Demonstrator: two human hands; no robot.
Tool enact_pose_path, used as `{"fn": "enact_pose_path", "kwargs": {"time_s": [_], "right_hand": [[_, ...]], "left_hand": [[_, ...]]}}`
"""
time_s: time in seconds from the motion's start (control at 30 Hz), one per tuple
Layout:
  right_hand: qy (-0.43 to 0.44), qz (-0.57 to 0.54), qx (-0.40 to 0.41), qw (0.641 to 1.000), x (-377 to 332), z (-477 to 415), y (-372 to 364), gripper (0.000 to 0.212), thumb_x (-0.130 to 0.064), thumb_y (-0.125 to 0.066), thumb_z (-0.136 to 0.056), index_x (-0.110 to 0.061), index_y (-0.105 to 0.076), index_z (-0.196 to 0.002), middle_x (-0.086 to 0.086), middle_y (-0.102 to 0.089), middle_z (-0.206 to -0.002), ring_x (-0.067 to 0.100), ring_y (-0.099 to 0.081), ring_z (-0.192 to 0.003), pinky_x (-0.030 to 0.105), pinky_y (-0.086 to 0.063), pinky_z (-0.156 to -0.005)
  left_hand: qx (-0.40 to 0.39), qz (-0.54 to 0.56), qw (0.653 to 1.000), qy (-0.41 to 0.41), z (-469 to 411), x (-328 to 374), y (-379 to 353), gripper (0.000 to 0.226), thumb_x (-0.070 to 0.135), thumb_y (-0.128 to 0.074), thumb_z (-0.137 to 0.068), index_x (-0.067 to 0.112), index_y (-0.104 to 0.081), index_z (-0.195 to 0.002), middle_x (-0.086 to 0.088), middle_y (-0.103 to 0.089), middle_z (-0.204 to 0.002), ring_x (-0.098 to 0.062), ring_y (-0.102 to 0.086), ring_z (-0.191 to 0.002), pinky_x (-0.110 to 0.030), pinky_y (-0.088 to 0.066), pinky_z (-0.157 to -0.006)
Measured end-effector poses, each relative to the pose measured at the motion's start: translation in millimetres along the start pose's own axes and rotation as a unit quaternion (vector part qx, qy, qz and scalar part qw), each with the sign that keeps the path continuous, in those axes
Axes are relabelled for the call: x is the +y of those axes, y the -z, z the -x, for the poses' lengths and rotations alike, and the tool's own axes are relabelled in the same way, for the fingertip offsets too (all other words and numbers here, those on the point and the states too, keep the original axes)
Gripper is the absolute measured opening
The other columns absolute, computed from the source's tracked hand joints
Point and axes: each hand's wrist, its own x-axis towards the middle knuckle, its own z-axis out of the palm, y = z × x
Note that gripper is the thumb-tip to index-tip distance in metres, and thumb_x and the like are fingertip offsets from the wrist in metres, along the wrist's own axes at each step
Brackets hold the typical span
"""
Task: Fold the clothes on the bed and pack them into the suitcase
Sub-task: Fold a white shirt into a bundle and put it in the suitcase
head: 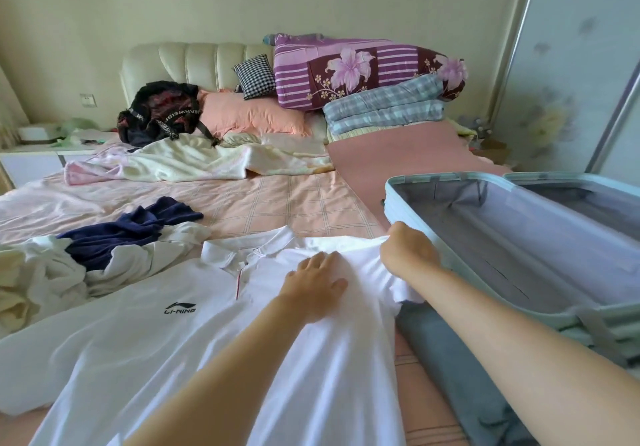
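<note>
The shirt (166, 348) is pressed under flat fingers (320, 261) of the left hand (315, 284), its edge pinched by the right hand (408, 255) beside the suitcase (393, 199) rim.

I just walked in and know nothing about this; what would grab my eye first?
A white polo shirt lies spread on the bed up front, the left hand flat on it and the right hand gripping its edge. Just right of it sits an open pale blue suitcase, nothing visible inside. A purple flowered quilt is piled at the bed's far end.
</note>
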Motion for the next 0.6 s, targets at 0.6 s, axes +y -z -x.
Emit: {"fn": "enact_pose_path", "kwargs": {"time_s": [0.6], "right_hand": [[0.250, 0.256, -0.188, 0.915, -31, 15, -52, 0.040, -0.012, -0.048, -0.092, -0.022, -0.059, -0.129, 0.005, -0.061, -0.129, 0.027, -0.056, -0.117, 0.035, -0.036, -0.088]], "left_hand": [[-0.099, -0.059, 0.993, 0.021, 0, -53, 18, 0.042, 0.033, -0.043, -0.102, 0.033, -0.044, -0.144, 0.001, -0.037, -0.155, -0.022, -0.032, -0.143, -0.041, -0.028, -0.116]]}}
